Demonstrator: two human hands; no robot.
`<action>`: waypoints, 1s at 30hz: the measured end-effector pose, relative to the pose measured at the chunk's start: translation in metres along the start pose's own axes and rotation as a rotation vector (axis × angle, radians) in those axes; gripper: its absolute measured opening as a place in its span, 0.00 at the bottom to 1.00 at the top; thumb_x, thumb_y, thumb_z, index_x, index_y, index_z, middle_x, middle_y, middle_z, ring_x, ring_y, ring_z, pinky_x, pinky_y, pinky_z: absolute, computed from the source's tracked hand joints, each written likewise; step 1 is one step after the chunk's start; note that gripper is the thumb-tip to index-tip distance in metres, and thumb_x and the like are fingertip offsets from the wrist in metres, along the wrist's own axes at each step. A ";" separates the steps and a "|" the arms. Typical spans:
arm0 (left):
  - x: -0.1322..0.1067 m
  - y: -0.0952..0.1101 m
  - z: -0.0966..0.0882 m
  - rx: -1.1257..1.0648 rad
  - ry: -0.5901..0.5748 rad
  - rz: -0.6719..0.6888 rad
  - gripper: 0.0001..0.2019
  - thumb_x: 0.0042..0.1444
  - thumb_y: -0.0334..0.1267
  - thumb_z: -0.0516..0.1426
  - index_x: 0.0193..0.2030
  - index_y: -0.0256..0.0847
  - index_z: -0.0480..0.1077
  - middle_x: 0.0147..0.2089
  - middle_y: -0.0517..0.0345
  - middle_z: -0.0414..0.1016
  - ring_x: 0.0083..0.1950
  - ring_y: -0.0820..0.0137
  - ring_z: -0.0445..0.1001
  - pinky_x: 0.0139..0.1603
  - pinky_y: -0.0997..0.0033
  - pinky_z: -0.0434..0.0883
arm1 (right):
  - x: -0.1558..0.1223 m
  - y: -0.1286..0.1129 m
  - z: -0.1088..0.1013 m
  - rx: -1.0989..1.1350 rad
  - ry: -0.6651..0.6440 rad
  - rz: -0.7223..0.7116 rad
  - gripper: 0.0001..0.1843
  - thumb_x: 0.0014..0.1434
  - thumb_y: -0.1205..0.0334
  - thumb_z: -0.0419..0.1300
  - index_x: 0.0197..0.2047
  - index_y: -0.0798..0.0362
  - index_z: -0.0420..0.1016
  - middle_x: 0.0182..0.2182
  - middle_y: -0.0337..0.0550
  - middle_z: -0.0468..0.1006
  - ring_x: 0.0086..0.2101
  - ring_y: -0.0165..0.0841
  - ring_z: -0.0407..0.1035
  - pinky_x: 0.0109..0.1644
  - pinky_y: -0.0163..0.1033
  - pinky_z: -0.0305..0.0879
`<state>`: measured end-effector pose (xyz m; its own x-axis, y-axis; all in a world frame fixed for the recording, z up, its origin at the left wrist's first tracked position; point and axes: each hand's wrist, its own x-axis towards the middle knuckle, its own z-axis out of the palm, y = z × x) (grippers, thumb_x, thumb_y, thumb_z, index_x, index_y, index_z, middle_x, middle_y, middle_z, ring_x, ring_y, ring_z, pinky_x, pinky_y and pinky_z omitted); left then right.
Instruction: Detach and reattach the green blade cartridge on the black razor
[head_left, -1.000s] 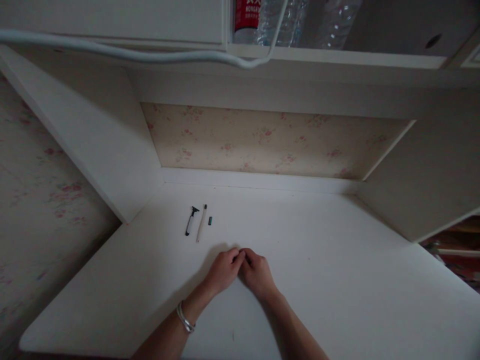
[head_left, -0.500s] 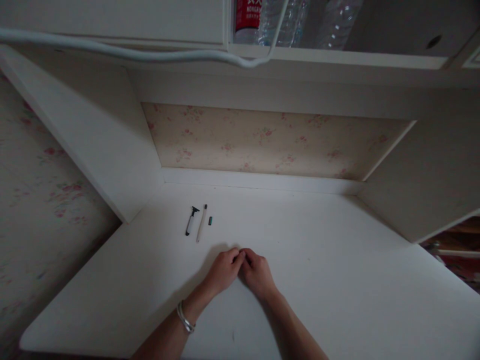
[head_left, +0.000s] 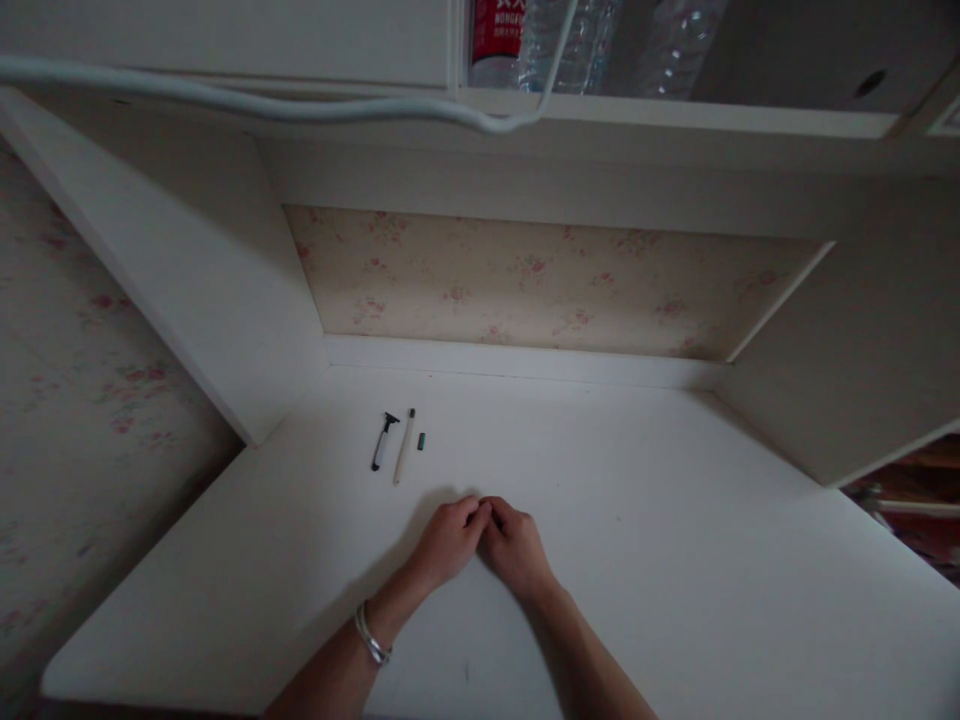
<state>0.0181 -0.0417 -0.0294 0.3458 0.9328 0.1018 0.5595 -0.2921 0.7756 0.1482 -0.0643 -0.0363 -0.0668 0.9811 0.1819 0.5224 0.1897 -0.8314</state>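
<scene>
My left hand (head_left: 448,541) and my right hand (head_left: 514,543) meet over the white desk (head_left: 675,560), fingers curled and thumb tips pressed together. Whatever they may hold is hidden between the fingers. A silver bangle (head_left: 370,634) circles my left wrist. Beyond my left hand lie a razor (head_left: 383,443) with a black head and a grey-and-black handle, a pale toothbrush (head_left: 404,447) with dark bristles, and a small dark green block (head_left: 421,441) whose kind I cannot make out. These three rest side by side, apart from my hands.
Side panels (head_left: 187,250) and a floral-papered back wall (head_left: 525,280) enclose the desk. Overhead, a shelf (head_left: 712,115) holds several plastic bottles (head_left: 559,45), and a white cable (head_left: 300,108) hangs across its front.
</scene>
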 end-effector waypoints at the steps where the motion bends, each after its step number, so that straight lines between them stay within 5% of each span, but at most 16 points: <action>1: 0.000 0.000 0.000 -0.001 0.000 0.000 0.19 0.64 0.45 0.45 0.28 0.40 0.68 0.24 0.60 0.71 0.28 0.72 0.68 0.29 0.74 0.58 | 0.000 0.000 0.000 0.002 -0.001 -0.002 0.14 0.62 0.65 0.48 0.39 0.52 0.75 0.27 0.41 0.79 0.27 0.31 0.70 0.31 0.31 0.61; 30: 0.000 -0.002 0.001 0.004 -0.003 0.006 0.18 0.64 0.45 0.45 0.28 0.40 0.67 0.26 0.59 0.71 0.29 0.71 0.69 0.31 0.73 0.60 | 0.000 0.000 0.002 -0.011 0.017 0.011 0.13 0.61 0.65 0.48 0.37 0.51 0.75 0.27 0.41 0.79 0.27 0.32 0.70 0.30 0.31 0.61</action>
<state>0.0176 -0.0417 -0.0313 0.3515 0.9304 0.1041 0.5609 -0.2983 0.7722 0.1464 -0.0644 -0.0374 -0.0465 0.9823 0.1816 0.5322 0.1782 -0.8276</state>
